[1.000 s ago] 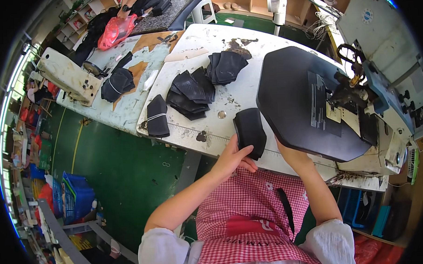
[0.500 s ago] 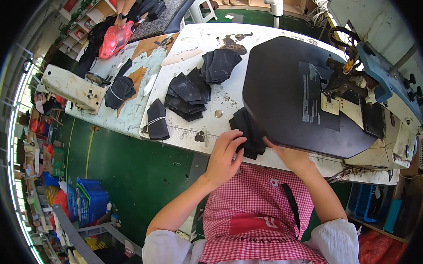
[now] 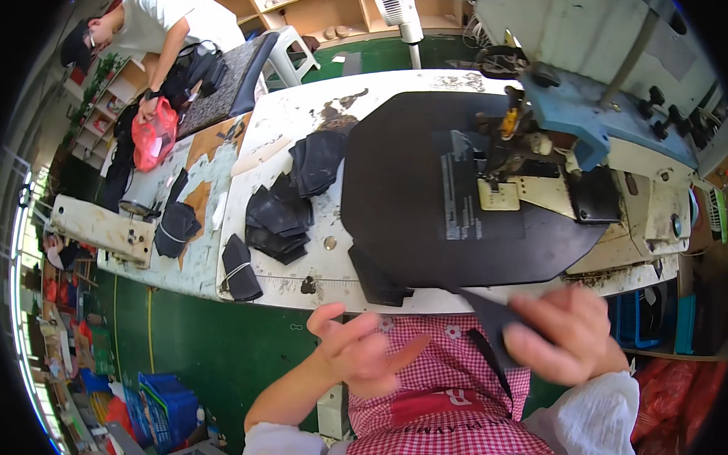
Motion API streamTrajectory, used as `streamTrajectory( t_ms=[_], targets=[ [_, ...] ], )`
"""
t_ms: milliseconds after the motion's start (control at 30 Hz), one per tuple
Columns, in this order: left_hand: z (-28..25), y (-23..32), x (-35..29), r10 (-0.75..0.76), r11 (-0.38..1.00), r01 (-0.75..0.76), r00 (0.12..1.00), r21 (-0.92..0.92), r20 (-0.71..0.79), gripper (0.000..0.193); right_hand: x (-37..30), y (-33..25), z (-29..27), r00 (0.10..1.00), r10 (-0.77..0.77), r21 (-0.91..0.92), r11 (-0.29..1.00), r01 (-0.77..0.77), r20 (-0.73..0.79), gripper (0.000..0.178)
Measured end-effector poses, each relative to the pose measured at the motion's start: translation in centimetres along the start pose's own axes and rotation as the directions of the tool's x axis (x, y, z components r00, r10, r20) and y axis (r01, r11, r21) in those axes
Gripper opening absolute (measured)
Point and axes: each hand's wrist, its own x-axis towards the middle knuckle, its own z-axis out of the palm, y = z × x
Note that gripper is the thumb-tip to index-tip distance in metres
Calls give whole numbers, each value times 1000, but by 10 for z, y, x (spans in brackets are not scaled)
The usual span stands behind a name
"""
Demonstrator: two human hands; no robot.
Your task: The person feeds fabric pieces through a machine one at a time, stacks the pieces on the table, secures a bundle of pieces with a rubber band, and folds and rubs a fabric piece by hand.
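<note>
My right hand (image 3: 564,333), smeared by motion, is closed on a thin black cut piece (image 3: 489,315) in front of the table's near edge. To its left my left hand (image 3: 359,350) is raised over the apron, fingers apart and nothing in them. A stack of black cut pieces (image 3: 375,282) lies at the near edge of the table, partly hidden under the large black work plate (image 3: 403,186) of the sewing machine (image 3: 569,120). Further left lie more black piles (image 3: 318,163), (image 3: 276,222) and a tied black bundle (image 3: 240,270).
The white table (image 3: 302,290) has a bent near edge. At the far left stand a second machine arm (image 3: 99,225) and another tied bundle (image 3: 176,230). A co-worker (image 3: 177,29) handles a red plastic bag (image 3: 154,138). A blue basket (image 3: 168,403) stands on the green floor.
Both hands have left the black stack at the table edge and drawn back toward me. My right hand has come away with a black piece. The view has shifted, bringing the co-worker in.
</note>
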Motion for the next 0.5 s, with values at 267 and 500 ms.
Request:
streamTrajectory(
  t_ms=[267,500],
  targets=[
    [32,-28,105,-43,910,257,839,-325,542,55,5,34,2,999,19,-71,997,-22,-34,39],
    [44,-27,99,15,976,102,851,-193,525,27,-3,45,12,895,332,160,907,-390,299,49]
  ],
)
